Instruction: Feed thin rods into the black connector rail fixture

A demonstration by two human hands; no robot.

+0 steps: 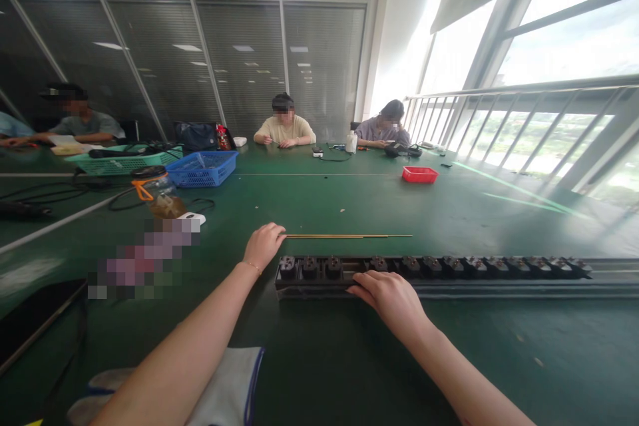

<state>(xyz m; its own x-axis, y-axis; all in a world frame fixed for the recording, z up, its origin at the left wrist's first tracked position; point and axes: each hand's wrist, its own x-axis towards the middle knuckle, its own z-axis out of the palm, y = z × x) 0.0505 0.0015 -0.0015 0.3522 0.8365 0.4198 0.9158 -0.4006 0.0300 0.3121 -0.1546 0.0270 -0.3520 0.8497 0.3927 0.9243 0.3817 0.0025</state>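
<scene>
Several thin brass-coloured rods (349,236) lie nearly level above the green table, their left ends at the fingertips of my left hand (264,243). That hand is closed on them, thumb hidden. In front of it a long black power strip (309,291) runs to the right, an open channel holding a row of black socket modules (333,267). My right hand (388,293) grips the strip's near wall, fingers curled over into a gap between modules. Its fingertips are partly hidden, so I cannot tell whether a loose part is under them.
A grey cloth with blue edging (232,383) lies under my left forearm. Further left stand a jar with an orange strap (158,190), a blue basket (204,170) and a green basket (120,161). A red tray (420,175) sits beyond the strip. Other people sit across the table.
</scene>
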